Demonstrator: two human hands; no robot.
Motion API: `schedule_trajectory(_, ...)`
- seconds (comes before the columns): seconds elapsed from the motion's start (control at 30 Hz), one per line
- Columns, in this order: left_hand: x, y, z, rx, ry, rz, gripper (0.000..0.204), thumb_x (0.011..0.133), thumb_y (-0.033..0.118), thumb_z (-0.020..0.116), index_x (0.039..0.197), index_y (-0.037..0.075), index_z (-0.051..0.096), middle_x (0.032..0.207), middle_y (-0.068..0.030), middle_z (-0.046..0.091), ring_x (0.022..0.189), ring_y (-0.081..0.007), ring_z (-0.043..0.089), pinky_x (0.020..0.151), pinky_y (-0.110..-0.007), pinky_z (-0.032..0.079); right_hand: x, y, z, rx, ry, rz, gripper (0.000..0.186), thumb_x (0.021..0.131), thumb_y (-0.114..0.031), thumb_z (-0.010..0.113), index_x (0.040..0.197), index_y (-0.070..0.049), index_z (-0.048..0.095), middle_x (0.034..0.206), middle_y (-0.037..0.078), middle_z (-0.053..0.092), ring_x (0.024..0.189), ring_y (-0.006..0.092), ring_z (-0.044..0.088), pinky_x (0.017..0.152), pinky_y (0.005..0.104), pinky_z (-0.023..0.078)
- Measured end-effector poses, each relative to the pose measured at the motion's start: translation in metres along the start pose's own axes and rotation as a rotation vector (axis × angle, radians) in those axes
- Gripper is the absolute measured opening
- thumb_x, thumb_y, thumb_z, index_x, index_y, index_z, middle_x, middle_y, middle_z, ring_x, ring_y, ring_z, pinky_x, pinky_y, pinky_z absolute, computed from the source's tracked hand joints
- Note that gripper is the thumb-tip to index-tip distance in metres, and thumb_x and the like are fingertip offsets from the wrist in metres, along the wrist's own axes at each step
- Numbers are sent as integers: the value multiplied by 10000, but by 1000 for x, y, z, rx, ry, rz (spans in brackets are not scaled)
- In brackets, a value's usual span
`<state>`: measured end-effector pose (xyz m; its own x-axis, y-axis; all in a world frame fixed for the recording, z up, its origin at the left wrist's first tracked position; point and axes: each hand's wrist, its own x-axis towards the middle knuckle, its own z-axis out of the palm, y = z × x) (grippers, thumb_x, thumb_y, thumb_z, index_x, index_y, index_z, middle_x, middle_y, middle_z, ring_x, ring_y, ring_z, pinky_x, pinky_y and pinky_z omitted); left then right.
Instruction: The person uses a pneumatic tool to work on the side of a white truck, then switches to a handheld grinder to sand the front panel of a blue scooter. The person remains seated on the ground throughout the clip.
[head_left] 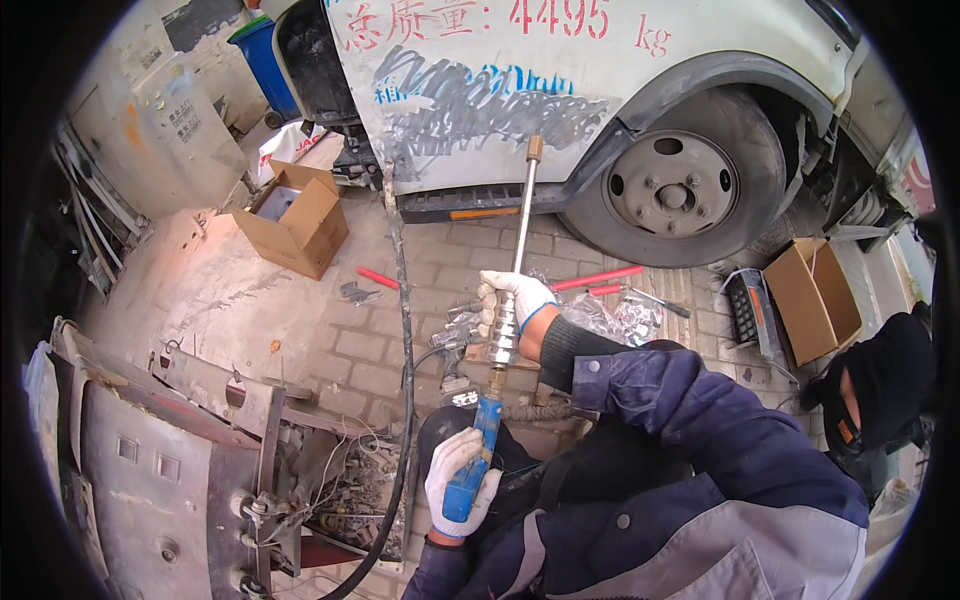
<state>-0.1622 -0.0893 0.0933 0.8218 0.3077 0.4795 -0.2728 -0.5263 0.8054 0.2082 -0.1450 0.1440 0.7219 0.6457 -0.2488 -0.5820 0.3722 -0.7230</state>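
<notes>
Both my white-gloved hands grip one long tool. My left hand (pixel 455 465) is closed around its blue body (pixel 487 430) at the lower end. My right hand (pixel 515 300) holds the ribbed metal section above, from which a steel rod (pixel 522 230) rises to a brass-coloured tip (pixel 534 149) in front of a white truck panel (pixel 450 165). Metal fittings and hoses (pixel 455 335) lie beside and behind the tool. A long dark hose (pixel 402 280) runs vertically just left of my hands. Crumpled clear plastic (pixel 600 315) is on the paving beside my right hand.
Open cardboard boxes (pixel 290 240) (pixel 805 315) stand left and right. A truck wheel (pixel 672 185) is ahead, red bars (pixel 610 276) lie on the paving, worn metal panels (pixel 150 480) fill the lower left, a blue bin (pixel 260 70) stands behind. A black shape (pixel 880 380) at right is unclear.
</notes>
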Motion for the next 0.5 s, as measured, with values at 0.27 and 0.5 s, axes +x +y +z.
schedule_trajectory(0.27, -12, -11, 12, -113, 88, -124, 538, 884, 140, 899, 1372, 35, 698, 1407, -202, 725, 1320, -386, 698, 1133, -467, 545, -9, -4, 3, -8, 16, 171, 242, 1078, -274, 732, 946, -75, 691, 691, 21, 634, 612, 239, 679, 641, 475, 640)
schedule_trajectory(0.5, -16, -21, 8, -200, 148, -180, 546, 911, 188, 898, 1384, 2, 698, 1412, -201, 726, 1321, -355, 695, 1163, -451, 520, -21, 13, 27, -68, 117, 67, 271, 1092, -314, 719, 961, -77, 715, 687, 4, 626, 608, 208, 665, 610, 397, 594)
